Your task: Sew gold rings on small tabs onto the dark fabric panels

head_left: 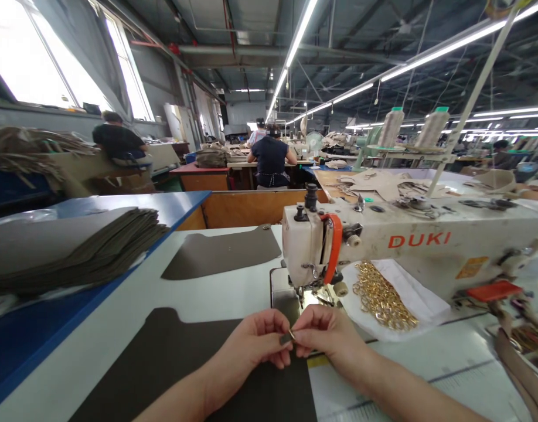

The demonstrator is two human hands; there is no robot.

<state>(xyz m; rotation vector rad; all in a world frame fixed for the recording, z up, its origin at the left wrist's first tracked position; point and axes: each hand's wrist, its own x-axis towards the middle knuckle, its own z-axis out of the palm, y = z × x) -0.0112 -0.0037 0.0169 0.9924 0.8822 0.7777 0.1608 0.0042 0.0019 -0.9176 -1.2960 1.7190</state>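
My left hand (260, 340) is closed on a short dark strap (285, 338), pinched between thumb and fingers. My right hand (328, 334) pinches a small gold metal ring (292, 334) that meets the strap's end; whether the strap passes through it cannot be made out. Both hands are close together, just in front of the sewing machine (310, 246) and its needle area. Beneath them lies a large dark fabric panel (176, 363). To the right of my hands, many similar gold rings (381, 299) are heaped on a white plastic bag (421, 296).
Another dark panel (225, 252) lies farther back on the pale tabletop. At left, a thick stack of dark panels (75, 246) rests on a blue-edged table. An orange-red pad (493, 291) and straps (521, 375) are at right. Seated people (271, 158) work ahead.
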